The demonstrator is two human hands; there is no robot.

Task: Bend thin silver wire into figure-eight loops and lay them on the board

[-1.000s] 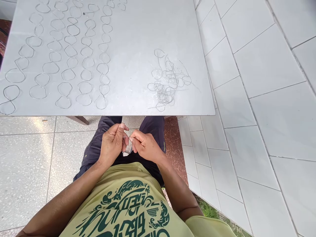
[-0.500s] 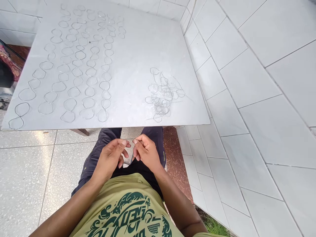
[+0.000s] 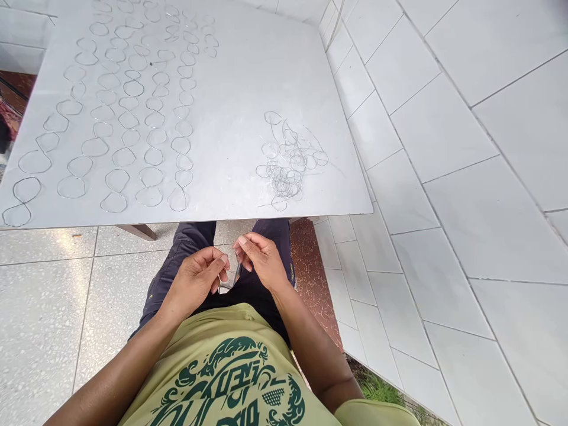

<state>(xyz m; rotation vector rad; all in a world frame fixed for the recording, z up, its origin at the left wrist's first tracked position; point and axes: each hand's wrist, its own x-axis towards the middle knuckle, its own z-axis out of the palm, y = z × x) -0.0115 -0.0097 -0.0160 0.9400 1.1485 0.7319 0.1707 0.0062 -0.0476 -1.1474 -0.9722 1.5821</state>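
Note:
Both of my hands are above my lap, just in front of the table's near edge and a small gap apart. My left hand is closed, thumb pressed against the forefinger. My right hand makes a similar pinch, slightly higher. Anything thin between the fingertips is too fine to make out. On the white tabletop, thin wire pieces bent into figure-eights lie in several columns on the left. A tangled heap of curled thin wire rests on the right side, beyond my right hand.
A white tiled wall runs along the right side of the table. Below the table are a wooden leg and a speckled floor. A reddish-brown strip lies beside my right leg. Some grass shows at bottom right.
My right hand has risen slightly and its fingers have drawn closer together. My left fingers have also tightened into a pinch. The whole view has shifted a little; the wires stay put on the table.

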